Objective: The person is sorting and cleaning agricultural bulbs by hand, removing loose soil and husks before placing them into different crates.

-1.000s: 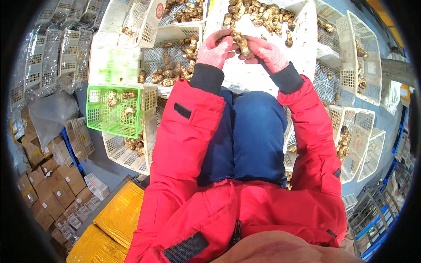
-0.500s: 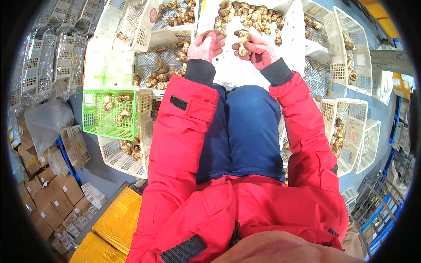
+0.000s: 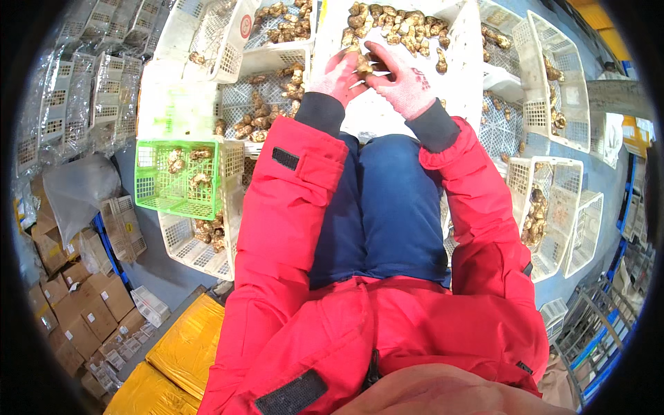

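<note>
Over the white tray (image 3: 456, 90) in front of my knees, my two hands meet around one brown-and-cream mushroom (image 3: 363, 65) with a thick stem. My left hand (image 3: 337, 79), in a pink glove, closes on it from the left. From the right, my right hand (image 3: 404, 84), gloved alike, has its thumb and fingers curled on the mushroom. The fingers partly cover it. Just beyond my hands, a pile of similar mushrooms (image 3: 401, 29) lies at the far side of the tray.
White plastic crates with mushrooms stand on both sides, among them a right-hand crate (image 3: 561, 207). On the left, a green basket (image 3: 178, 205) with several mushrooms rests on a white crate (image 3: 181, 250). Yellow wrapped boxes (image 3: 185, 339) and cardboard cartons (image 3: 97, 315) are at lower left.
My right hand has moved left with the mushroom to my left hand. My left hand, apart from it before, now touches it too.
</note>
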